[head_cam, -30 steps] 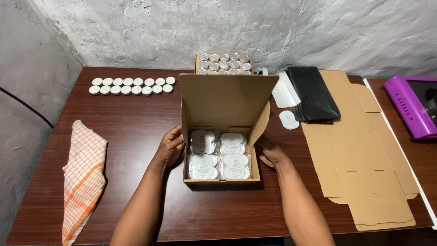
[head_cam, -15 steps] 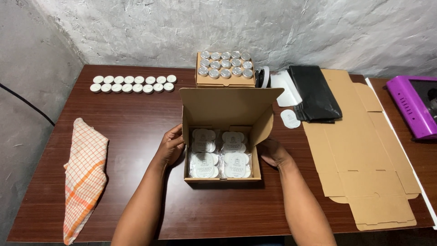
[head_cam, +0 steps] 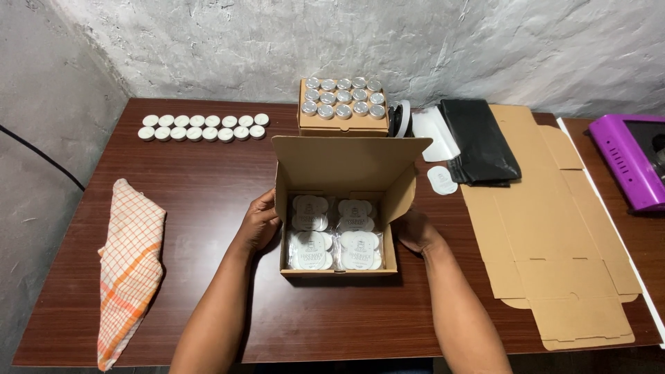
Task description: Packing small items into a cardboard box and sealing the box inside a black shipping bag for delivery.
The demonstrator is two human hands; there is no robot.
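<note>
On the counter [head_cam: 208,187], the left hand [head_cam: 260,225] and right hand [head_cam: 414,230] press flat against the two sides of an open box [head_cam: 337,208], gripping it between them. The box sits mid-counter, lid up, holding four white packets [head_cam: 336,232]. A checked cloth [head_cam: 129,266] lies left, flat cardboard [head_cam: 554,235] right. Farther back: candles [head_cam: 204,127] in two rows and a tray of tins [head_cam: 343,100].
</note>
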